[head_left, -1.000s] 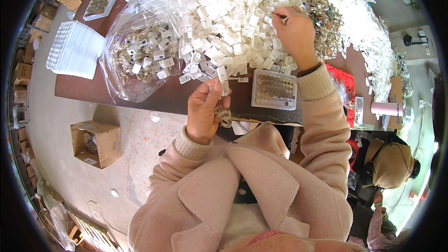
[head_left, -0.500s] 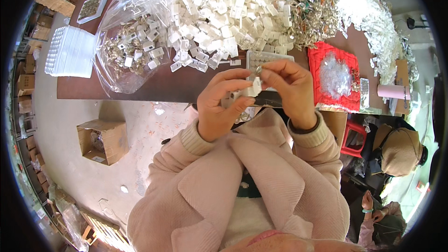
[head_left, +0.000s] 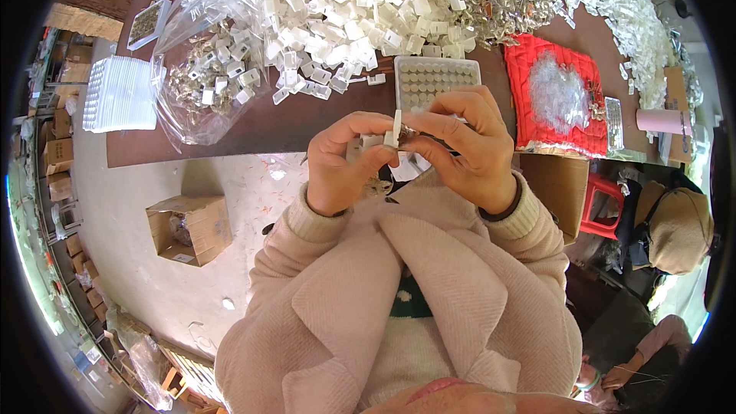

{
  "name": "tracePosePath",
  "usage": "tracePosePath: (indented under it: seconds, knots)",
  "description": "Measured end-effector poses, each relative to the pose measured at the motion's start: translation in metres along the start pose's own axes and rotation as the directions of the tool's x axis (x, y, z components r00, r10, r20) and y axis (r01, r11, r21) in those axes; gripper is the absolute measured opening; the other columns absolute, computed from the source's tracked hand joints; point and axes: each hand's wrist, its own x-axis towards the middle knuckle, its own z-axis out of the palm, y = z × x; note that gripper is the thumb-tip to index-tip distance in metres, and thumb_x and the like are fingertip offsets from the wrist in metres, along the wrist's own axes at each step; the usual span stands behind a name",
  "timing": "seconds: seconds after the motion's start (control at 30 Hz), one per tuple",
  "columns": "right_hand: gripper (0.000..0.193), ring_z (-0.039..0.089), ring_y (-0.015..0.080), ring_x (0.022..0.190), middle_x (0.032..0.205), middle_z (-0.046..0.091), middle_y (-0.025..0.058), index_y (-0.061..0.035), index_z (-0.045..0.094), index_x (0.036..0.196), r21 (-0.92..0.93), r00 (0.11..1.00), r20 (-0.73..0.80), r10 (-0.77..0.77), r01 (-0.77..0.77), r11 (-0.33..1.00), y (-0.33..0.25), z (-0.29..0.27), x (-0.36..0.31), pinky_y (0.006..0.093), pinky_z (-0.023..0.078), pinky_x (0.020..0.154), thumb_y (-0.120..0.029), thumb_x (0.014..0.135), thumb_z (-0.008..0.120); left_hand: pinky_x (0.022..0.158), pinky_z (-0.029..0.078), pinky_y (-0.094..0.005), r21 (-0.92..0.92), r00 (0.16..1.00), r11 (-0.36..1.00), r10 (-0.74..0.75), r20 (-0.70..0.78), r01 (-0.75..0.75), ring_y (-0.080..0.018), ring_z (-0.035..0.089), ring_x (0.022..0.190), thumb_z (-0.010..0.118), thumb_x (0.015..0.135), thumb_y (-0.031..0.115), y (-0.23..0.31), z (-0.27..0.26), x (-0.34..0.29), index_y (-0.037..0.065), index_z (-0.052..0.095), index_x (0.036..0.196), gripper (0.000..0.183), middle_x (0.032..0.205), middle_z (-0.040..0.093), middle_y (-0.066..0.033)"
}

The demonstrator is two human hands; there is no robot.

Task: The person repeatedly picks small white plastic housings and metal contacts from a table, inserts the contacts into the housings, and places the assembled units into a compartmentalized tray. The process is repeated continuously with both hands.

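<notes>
Between the thumb and fingers of my left hand (head_left: 337,165) is a small flat white plastic piece (head_left: 396,130), held upright on its edge. Another white piece shows inside the curl of that hand. My right hand (head_left: 479,149) pinches a small shiny metal bit (head_left: 407,136) against the right side of the white piece; its exact kind is too small to tell. Just beyond the fingers lies a white tray (head_left: 399,69) with rows of round cells, partly hidden by my right hand.
A large heap of white plastic pieces (head_left: 337,19) covers the table's far side, beside a heap of metal trinkets (head_left: 510,0). Left are a clear bag (head_left: 218,80) and stacked white trays (head_left: 119,96). Right lies a red cloth (head_left: 529,123). A cardboard box (head_left: 192,230) sits on the floor.
The white piece has turned edge-on, and the metal bit has come from above it to its right side. Both hands shifted slightly; my view has moved, uncovering more of the celled tray.
</notes>
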Motion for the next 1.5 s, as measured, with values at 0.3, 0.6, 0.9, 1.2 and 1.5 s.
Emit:
tracePosePath:
  seconds: [0.3,0.6,0.9,1.2,1.5]
  knots:
    - [0.036,0.066,0.0269,0.085,0.091,0.070,0.0076,-0.0054,0.072,0.102,0.278,0.998,0.009,0.068,-0.067,0.958,0.004,0.006,-0.010,0.0351,0.054,0.073,-0.005,0.069,0.086,0.057,0.046,-0.0219,-0.234,0.948,0.949,-0.257,-0.185,0.212,-0.0100,0.058,0.065,0.072,0.092,0.011,-0.001,-0.002,-0.002,-0.002,0.065,0.110,0.023,0.098,0.071,-0.0114]
    - [0.034,0.065,0.0256,0.080,0.088,0.070,0.0082,-0.0026,0.074,0.099,0.209,0.998,-0.001,0.058,-0.057,0.976,0.005,0.018,-0.016,0.0345,0.053,0.073,-0.005,0.068,0.087,0.057,0.048,-0.0189,-0.342,0.921,0.877,-0.383,-0.074,0.337,-0.0066,0.059,0.064,0.069,0.090,-0.005,0.000,0.000,0.000,0.000,0.065,0.112,0.022,0.085,0.068,-0.0038]
    - [0.036,0.067,0.0271,0.080,0.088,0.069,0.0076,-0.0052,0.072,0.102,0.189,0.999,0.052,-0.007,-0.003,0.982,0.015,0.021,-0.016,0.0372,0.055,0.075,-0.010,0.070,0.086,0.072,0.051,-0.0211,-0.132,0.944,0.955,-0.286,-0.165,0.266,-0.0062,0.061,0.080,0.072,0.083,-0.006,-0.006,0.001,0.001,0.001,0.062,0.106,0.025,0.096,0.067,-0.0030]
    - [0.031,0.071,0.0253,0.079,0.089,0.070,0.0119,-0.0035,0.070,0.103,0.325,0.964,0.011,0.264,-0.253,0.911,0.002,0.035,-0.024,0.0319,0.056,0.065,-0.001,0.075,0.084,0.078,0.052,-0.0231,-0.245,0.935,0.969,-0.125,-0.331,0.043,-0.0082,0.063,0.087,0.069,0.084,-0.007,-0.016,0.019,-0.001,0.000,0.059,0.109,0.027,0.101,0.068,-0.0064]
    - [0.037,0.064,0.0266,0.077,0.085,0.068,0.0077,-0.0047,0.071,0.105,0.189,0.995,0.035,0.099,-0.103,0.977,0.011,0.029,-0.021,0.0360,0.053,0.067,-0.003,0.071,0.084,0.066,0.050,-0.0193,-0.083,0.938,0.993,-0.108,-0.329,0.085,-0.0053,0.060,0.075,0.068,0.086,-0.008,-0.016,0.013,-0.001,-0.001,0.059,0.109,0.026,0.099,0.068,-0.0068]
